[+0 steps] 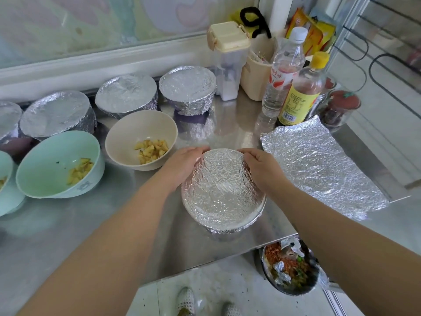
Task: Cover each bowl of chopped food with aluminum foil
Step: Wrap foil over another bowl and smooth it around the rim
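Note:
A foil-covered bowl [222, 190] stands near the front edge of the steel counter [68, 224]. My left hand [182, 165] curls round its left rim, and my right hand [262, 167] curls round its right rim, both gripping the foil. A loose sheet of aluminum foil [319, 165] lies flat to the right. An uncovered beige bowl [141, 128] and an uncovered green bowl [52, 160] hold chopped yellow pieces. Several foil-covered bowls [189, 85] line the back.
Bottles [300, 92], a plastic container [227, 62] and a beige cup [255, 78] crowd the back right. A jar [341, 108] stands by the foil sheet. Below the counter edge sits a bin of scraps [289, 267]. Another green bowl [4, 169] is at the far left.

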### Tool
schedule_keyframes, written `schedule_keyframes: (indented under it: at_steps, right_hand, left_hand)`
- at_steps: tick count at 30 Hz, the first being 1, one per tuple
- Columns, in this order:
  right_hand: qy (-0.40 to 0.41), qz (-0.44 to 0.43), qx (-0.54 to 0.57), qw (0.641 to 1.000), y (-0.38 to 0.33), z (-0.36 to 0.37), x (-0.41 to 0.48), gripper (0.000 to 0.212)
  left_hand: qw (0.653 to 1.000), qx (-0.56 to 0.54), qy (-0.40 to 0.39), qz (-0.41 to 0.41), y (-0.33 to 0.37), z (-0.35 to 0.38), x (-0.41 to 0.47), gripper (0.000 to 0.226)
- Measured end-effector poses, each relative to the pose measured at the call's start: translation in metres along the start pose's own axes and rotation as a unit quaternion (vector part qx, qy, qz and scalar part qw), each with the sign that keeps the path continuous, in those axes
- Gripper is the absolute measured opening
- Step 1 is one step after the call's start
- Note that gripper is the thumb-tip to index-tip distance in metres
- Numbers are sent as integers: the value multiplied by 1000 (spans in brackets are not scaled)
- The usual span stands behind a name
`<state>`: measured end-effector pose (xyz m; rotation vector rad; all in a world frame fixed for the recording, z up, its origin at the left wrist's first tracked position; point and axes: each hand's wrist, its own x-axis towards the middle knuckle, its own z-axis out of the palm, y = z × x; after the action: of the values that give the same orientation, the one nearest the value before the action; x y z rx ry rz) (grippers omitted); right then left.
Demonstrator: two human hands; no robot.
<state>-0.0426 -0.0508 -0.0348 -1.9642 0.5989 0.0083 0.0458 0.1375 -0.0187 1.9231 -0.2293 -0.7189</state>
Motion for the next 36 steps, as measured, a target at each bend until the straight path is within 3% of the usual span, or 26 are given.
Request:
schedule_keyframes:
  at_steps: [2, 6, 17, 19, 22, 25, 30, 36]
  right_hand:
    - [-4, -11, -17, 1000, -4, -4, 8, 32]
    - [-67, -26, -44, 996, -9, 0, 17, 32]
    - [-41, -22, -65, 997, -8, 2, 14, 33]
    - [-38, -23, -59, 997, -10, 2, 11, 34]
    - [-26, -7, -49, 998, -6, -1, 5, 35]
    - [3, -16, -50, 999, -3, -4, -8, 34]
    - [23, -35, -73, 996, 6, 7, -24, 38]
    - [37, -50, -100, 993, 9, 9, -21, 37]
  left_hand:
    - [997, 72, -4, 41, 11, -1, 5, 35]
    - [990, 129, -46, 41, 17, 14, 13, 32]
    - [990, 137, -34, 5, 8, 14, 20, 35]
    - [987, 156, 9, 33, 4, 15, 20, 39]
    - [980, 72, 166, 83, -3, 13, -1, 31]
    - [951, -78, 292, 65, -18, 28, -43, 33]
    - [890, -349, 293, -33, -28, 83, -89, 39]
    - [847, -397, 352, -32, -36, 96, -80, 35]
